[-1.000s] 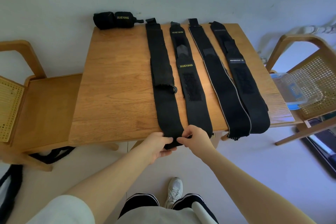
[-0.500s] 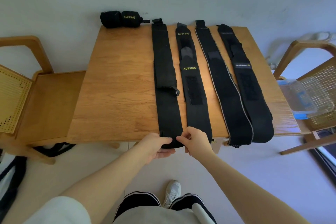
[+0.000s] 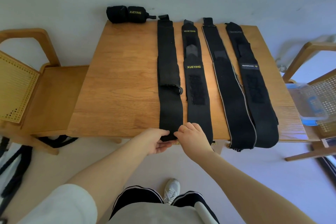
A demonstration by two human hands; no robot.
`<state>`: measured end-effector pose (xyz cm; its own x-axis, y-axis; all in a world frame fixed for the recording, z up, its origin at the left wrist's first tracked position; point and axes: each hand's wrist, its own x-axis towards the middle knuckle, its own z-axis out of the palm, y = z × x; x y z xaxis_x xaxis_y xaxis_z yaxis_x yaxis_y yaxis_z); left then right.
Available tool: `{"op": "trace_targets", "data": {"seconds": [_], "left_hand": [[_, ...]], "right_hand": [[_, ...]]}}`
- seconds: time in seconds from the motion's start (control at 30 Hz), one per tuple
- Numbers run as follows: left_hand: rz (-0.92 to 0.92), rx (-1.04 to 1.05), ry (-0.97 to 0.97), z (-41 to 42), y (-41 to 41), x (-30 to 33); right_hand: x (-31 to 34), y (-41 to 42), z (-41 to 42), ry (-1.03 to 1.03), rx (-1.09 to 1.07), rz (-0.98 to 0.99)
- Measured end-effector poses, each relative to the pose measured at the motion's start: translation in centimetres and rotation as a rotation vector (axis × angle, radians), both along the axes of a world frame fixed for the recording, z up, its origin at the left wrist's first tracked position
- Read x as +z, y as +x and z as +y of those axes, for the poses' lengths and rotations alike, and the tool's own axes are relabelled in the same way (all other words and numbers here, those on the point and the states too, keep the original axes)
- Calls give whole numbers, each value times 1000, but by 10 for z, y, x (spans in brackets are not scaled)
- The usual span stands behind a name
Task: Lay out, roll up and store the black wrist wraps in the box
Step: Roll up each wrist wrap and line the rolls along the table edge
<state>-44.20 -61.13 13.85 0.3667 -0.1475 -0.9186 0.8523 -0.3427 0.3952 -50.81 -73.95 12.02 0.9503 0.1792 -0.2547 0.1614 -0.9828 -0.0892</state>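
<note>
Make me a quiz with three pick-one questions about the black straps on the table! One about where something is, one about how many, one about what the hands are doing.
1. Where is the rolled wrap?
A. far left corner of the table
B. in the box
C. on the floor

2. How many wraps lie flat?
A. two
B. four
C. six

3. What are the hands doing?
A. resting in the lap
B. pinching the leftmost wrap at its near end
C. lifting the box

Answers: 1 A, it sits at the far edge by the wall. 2 B, four strips lie side by side. 3 B, the left hand and right hand both hold its end.
</note>
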Motion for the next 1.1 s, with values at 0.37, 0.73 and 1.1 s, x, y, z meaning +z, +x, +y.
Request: {"op": "trace_targets", "data": {"seconds": [0.37, 0.73, 1.1], "left_hand": [[-1090, -789, 255, 17, 7, -13], [-1232, -967, 441, 4, 12, -20], [-1293, -984, 412, 10, 18, -33]], "right_hand": [[7, 28, -3, 201, -266, 242], [-2, 32, 1, 269, -376, 105], [-13, 17, -10, -7, 68, -67]]}}
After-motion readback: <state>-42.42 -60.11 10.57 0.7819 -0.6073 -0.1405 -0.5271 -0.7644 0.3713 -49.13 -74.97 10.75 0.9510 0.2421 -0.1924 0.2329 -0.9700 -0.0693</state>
